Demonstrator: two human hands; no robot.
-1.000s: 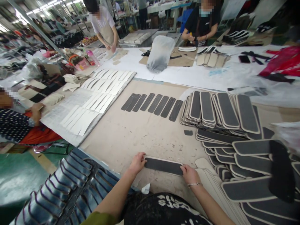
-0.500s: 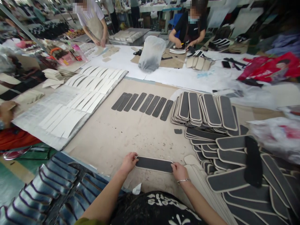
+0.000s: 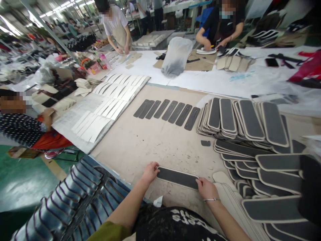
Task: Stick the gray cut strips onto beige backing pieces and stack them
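Between my two hands lies a long dark grey panel point(image 3: 178, 177) with a pale beige border and rounded corners, low over the near part of the table. My left hand point(image 3: 151, 171) pinches its left end. At the opposite end, my right hand point(image 3: 207, 189), with a bracelet at the wrist, grips the right edge. Just right of that hand is a fanned stack of beige panels point(image 3: 227, 192). Farther right spreads a heap of similar bordered panels point(image 3: 278, 180). Small dark strips point(image 3: 172, 111) lie in a row beyond my hands.
Neat piles of bordered panels point(image 3: 250, 117) stand at the right. White strips point(image 3: 110, 102) cover a board at the left. A plastic bag point(image 3: 177, 57) sits on the far white table, where two people work. Another person point(image 3: 22, 124) sits at the left. Blue-grey curved pieces point(image 3: 60, 201) lie below left.
The camera has turned left, so the whole scene shifts right and the seated person at the left comes into view. Both hands keep holding the panel by its ends.
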